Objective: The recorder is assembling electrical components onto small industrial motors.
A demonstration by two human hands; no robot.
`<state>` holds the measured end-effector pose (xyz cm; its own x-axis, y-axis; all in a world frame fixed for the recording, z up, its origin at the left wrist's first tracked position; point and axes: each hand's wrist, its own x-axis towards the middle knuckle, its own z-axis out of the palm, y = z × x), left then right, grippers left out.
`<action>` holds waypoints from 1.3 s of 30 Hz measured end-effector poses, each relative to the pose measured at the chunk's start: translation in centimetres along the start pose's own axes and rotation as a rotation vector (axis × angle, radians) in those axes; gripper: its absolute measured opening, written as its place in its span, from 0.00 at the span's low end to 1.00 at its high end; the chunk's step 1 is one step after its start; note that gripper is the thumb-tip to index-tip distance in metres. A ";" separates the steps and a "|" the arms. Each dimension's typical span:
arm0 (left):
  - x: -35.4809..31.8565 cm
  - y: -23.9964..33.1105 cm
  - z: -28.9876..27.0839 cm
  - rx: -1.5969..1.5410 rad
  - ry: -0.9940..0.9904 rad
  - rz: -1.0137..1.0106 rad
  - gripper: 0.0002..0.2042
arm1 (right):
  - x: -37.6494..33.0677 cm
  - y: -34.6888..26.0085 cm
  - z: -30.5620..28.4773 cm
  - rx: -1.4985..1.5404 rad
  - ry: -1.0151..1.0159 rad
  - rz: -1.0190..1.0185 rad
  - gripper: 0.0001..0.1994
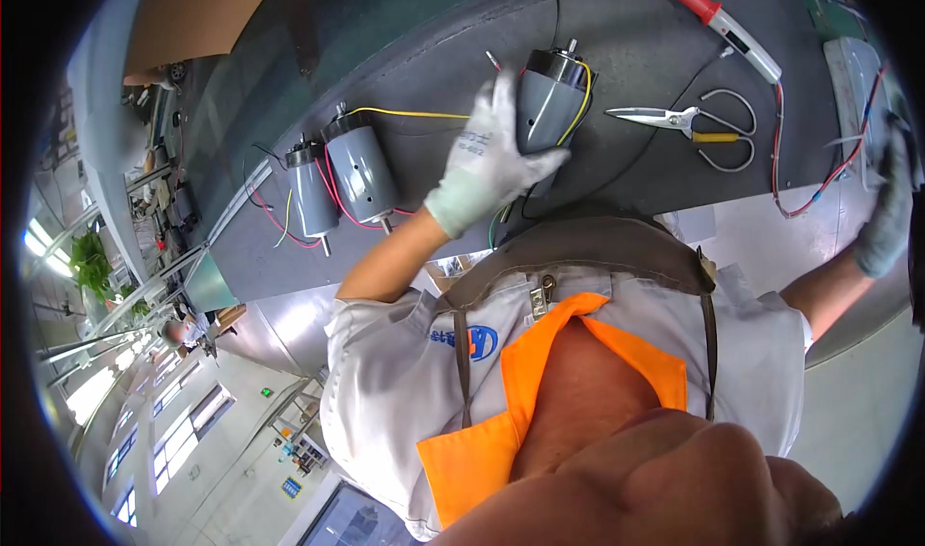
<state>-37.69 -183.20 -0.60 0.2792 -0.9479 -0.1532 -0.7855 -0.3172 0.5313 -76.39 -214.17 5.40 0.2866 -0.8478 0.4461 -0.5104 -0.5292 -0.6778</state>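
My left hand [489, 160], in a white glove, lies against the left side of a grey cylindrical motor [547, 112]. Its fingers are stretched and the thumb is spread across the motor's lower end. The motor has a black end cap, a metal shaft and yellow, red and black wires. My right hand [886, 209], also gloved, reaches up at the far right rim, beside a pale clear-plastic container [848, 88]. Its fingers are dark and partly lost at the picture's edge. Scissors [689, 122] with wire-like handles, one partly yellow, lie right of the motor.
Two more grey motors, a larger one [360, 168] and a slimmer one [310, 194], stand left with loose wires. A red-and-white handheld tool [727, 30] lies at the upper right, its cable [779, 160] looping down past the bench edge. Brown cardboard [193, 11] is at the upper left.
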 end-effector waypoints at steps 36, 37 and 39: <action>6.0 0.0 -6.0 0.508 -0.699 -0.055 0.24 | -11.2 -13.2 22.1 1.472 -0.900 0.702 0.17; 5.0 -0.8 -5.1 0.477 -0.515 -0.029 0.20 | -11.4 -13.4 22.0 1.448 -0.885 0.673 0.17; 3.9 -0.6 -4.6 0.446 -0.321 -0.035 0.17 | -11.7 -13.2 21.4 1.401 -0.886 0.637 0.17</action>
<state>-33.63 -186.55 2.30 0.1818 -0.8753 -0.4481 -0.9561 -0.2639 0.1277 -55.66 -197.92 -3.37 0.8908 -0.4259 -0.1583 0.1662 0.6298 -0.7588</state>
